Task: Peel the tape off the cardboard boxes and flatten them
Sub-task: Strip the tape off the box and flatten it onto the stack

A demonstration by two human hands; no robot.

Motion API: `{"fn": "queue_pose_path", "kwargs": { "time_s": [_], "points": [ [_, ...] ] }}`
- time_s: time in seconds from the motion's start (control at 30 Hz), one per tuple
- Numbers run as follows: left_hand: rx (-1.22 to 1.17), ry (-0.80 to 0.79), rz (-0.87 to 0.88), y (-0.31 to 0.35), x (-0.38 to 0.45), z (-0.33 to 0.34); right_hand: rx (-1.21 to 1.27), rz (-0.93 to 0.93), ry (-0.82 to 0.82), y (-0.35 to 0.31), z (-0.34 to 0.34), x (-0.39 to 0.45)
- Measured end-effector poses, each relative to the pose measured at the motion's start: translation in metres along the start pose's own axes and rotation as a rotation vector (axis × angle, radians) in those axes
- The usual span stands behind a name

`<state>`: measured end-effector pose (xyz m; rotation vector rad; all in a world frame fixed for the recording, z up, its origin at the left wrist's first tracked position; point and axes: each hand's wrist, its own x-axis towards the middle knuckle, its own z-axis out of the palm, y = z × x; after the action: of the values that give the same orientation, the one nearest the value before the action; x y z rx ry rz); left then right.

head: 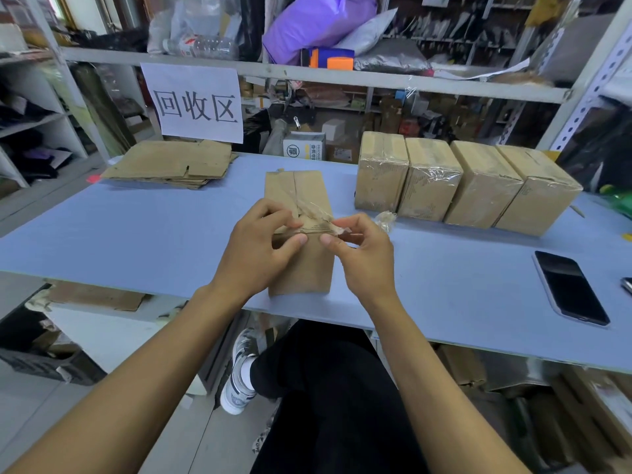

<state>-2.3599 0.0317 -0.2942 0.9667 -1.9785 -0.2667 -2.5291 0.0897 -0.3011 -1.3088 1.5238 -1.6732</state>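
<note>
A brown cardboard box (309, 268) lies lengthwise on the blue table (136, 234) in front of me, its far flaps loosened. My left hand (260, 248) rests on the box's left side with curled fingers and the thumb pressed on its top. My right hand (362, 254) pinches a strip of clear tape (321, 217) that lifts off the box's top seam. A crumpled wad of tape (385, 218) sits just beyond my right hand. Several taped boxes (461, 183) stand in a row at the back right. A stack of flattened cardboard (171, 164) lies at the back left.
A black phone (569, 287) lies face up near the table's right front edge. Metal shelving (307, 75) crowded with bags and parcels runs behind the table, with a white paper sign (196, 102) hanging from it. My crossed legs and a sneaker (239, 371) show under the table.
</note>
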Motion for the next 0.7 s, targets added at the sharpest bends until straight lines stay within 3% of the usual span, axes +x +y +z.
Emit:
{"fn": "queue_pose_path", "kwargs": {
  "time_s": [0.23,0.43,0.7],
  "points": [
    [-0.026,0.003,0.009,-0.001,0.000,0.000,-0.206,-0.081,-0.001,-0.006,-0.008,0.001],
    [0.030,0.022,0.003,0.003,-0.002,0.004,-0.233,-0.024,0.196,-0.010,0.012,-0.011],
    [0.024,0.008,-0.013,0.005,-0.002,0.003,-0.345,-0.040,0.225,-0.014,0.019,-0.006]
  ]
}}
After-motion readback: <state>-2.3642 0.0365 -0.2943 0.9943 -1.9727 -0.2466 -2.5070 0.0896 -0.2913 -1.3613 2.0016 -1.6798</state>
